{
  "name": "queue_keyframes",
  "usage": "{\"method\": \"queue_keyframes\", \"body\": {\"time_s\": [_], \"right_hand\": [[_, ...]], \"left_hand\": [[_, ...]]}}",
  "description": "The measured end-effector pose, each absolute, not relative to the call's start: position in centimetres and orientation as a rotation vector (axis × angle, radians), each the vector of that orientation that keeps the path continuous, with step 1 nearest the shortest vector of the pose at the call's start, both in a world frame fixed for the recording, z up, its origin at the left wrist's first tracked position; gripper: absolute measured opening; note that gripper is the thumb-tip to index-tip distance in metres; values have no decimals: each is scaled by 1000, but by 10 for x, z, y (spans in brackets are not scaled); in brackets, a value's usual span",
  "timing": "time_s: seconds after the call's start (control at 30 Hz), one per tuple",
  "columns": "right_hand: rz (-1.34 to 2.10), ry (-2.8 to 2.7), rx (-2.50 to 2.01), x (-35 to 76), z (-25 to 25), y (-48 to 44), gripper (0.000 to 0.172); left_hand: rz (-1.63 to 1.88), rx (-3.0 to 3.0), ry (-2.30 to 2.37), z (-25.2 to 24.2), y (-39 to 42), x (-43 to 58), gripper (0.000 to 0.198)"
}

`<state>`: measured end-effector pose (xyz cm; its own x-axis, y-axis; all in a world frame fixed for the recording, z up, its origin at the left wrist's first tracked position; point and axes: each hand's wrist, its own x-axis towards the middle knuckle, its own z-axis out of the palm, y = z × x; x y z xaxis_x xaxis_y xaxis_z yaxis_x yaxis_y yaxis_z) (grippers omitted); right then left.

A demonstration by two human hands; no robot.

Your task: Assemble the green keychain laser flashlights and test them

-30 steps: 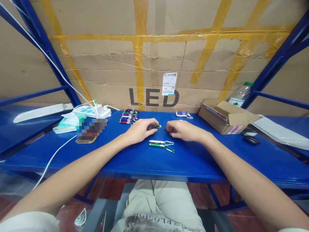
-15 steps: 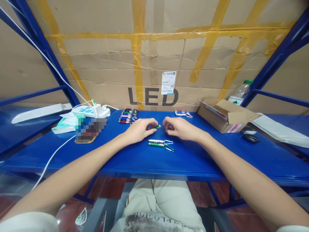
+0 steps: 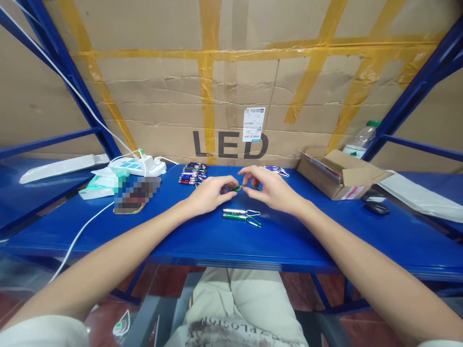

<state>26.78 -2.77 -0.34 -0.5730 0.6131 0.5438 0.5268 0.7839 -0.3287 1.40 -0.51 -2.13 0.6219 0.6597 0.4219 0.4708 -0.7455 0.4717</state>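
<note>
Over the middle of the blue table, my left hand (image 3: 213,193) pinches a small green keychain penlight (image 3: 237,188), most of it hidden by the fingers. My right hand (image 3: 271,187) is closed just beside it, thumb and fingertips on a green carabiner clip (image 3: 256,188) that meets the penlight's end. Nearer to me lie a silver penlight (image 3: 234,211) and a green penlight (image 3: 235,217), side by side, each with a carabiner. A row of several coloured penlights (image 3: 191,174) lies behind my left hand. More penlights (image 3: 275,170) sit partly hidden behind my right hand.
On the left are a phone (image 3: 135,195), a tissue pack (image 3: 103,185) and a white power strip (image 3: 146,166) with cables. At the right stand an open cardboard box (image 3: 340,173), a black mouse (image 3: 376,207) and a bottle (image 3: 363,140). Large cardboard (image 3: 159,106) backs the table (image 3: 202,246).
My right hand has moved left to meet the end of the penlight, and its fingers now grip the green carabiner there. My left hand keeps its pinch almost unmoved.
</note>
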Motion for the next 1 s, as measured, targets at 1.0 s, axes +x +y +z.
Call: {"method": "queue_keyframes", "body": {"time_s": [1.0], "right_hand": [[252, -2211, -783, 266, -3, -30, 28]], "left_hand": [[910, 2392, 880, -22, -4, 16, 18]]}}
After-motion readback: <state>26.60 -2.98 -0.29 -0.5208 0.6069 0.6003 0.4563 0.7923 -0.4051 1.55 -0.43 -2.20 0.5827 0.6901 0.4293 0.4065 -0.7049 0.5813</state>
